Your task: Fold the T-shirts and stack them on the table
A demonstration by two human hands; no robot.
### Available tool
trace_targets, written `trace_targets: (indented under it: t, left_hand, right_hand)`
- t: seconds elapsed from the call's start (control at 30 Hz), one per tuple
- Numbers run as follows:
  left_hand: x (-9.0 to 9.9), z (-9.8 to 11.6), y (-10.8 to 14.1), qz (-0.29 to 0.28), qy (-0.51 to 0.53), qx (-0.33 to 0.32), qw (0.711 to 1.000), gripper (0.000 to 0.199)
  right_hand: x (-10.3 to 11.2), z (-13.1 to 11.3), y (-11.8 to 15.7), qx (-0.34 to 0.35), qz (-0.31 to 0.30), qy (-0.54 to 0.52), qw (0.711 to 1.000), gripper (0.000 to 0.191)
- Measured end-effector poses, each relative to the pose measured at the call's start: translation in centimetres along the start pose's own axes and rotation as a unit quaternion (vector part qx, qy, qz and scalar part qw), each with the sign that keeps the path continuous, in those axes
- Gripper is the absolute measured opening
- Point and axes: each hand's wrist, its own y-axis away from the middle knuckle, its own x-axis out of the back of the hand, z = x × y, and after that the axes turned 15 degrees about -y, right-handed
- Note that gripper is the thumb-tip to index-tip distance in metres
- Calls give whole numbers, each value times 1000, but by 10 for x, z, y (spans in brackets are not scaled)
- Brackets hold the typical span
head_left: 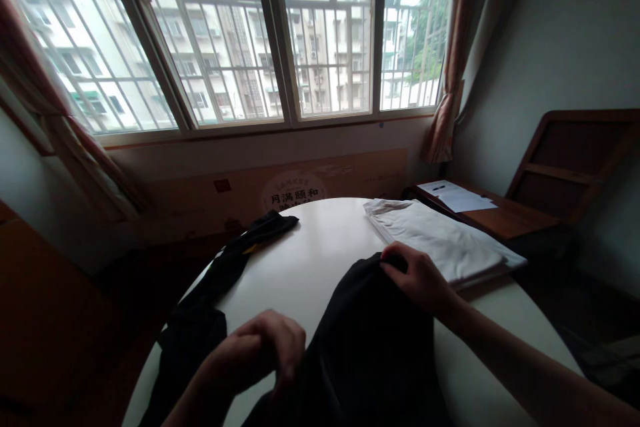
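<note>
My right hand (413, 277) pinches the top edge of a dark garment (375, 340), which hangs down over the near part of a round white table (320, 233). At the left of that garment is my left hand (267, 347), its fingers curled and slightly blurred; whether cloth is between them is hidden. A second dark garment (215, 280) with a small yellow patch lies along the table's left edge. Folded white clothing (440, 240) rests at the back right of the table, just beyond my right hand.
Right of the table stands a wooden chair (530, 213) with white papers (457, 197) and a pen on it. Behind the table are a printed cardboard panel (350, 180), a barred window and curtains (443, 123).
</note>
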Motion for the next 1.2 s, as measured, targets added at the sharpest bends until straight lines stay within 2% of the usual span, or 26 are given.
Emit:
trace_targets:
  t: [0.07, 0.13, 0.2, 0.3, 0.33, 0.4, 0.47, 0.53, 0.6, 0.67, 0.73, 0.83, 1.0, 1.07, 1.13, 1.2]
  left_hand:
    - [-7, -1, -9, 153, -59, 49, 985, 42]
    - [-16, -7, -19, 235, -158, 80, 956, 35]
    - [-25, -15, -27, 244, -226, 76, 940, 37]
    - [-33, -29, -32, 221, -239, 54, 944, 44]
    - [-35, -32, -33, 220, -238, 50, 945, 45]
    - [-36, -36, -34, 229, -241, 59, 941, 45]
    - [-36, -37, -36, 238, -236, 80, 939, 39]
    - [-35, -36, -38, 250, -224, 101, 937, 31]
    - [-34, -36, -39, 267, -206, 117, 934, 27]
    - [-33, -37, -40, 283, -179, 126, 934, 28]
    - [-32, -38, -41, 296, -137, 131, 936, 31]
    - [-32, -39, -41, 324, -65, 142, 933, 38]
    - [-33, -39, -42, 340, 42, 158, 926, 44]
    - [-33, -39, -43, 336, 78, 152, 926, 43]
    - [-32, -39, -44, 335, 110, 145, 925, 43]
    - [-31, -40, -45, 339, 133, 139, 921, 42]
  right_hand:
    - [-2, -13, 5, -3, 18, -59, 998, 17]
    - [-7, -27, 13, -22, -20, -129, 991, 20]
    - [-13, -41, 23, -42, -107, -203, 972, 29]
    - [-18, -57, 36, -32, -280, -270, 921, 61]
    - [-19, -60, 39, -20, -322, -278, 905, 71]
    - [-20, -60, 42, -5, -364, -288, 886, 86]
    - [-22, -54, 43, -15, -372, -304, 877, 89]
    - [-25, -46, 41, -43, -357, -318, 877, 81]
    - [-27, -38, 38, -70, -317, -308, 894, 60]
    - [-28, -32, 33, -85, -269, -260, 923, 36]
    - [-25, -29, 27, -91, -254, -194, 943, 23]
    - [-19, -28, 22, -105, -296, -146, 938, 23]
    - [-17, -26, 26, -150, -398, -249, 870, 38]
    - [-22, -25, 29, -153, -415, -267, 856, 41]
    - [-26, -25, 32, -149, -404, -244, 869, 38]
    - [-29, -28, 33, -105, -364, -194, 905, 34]
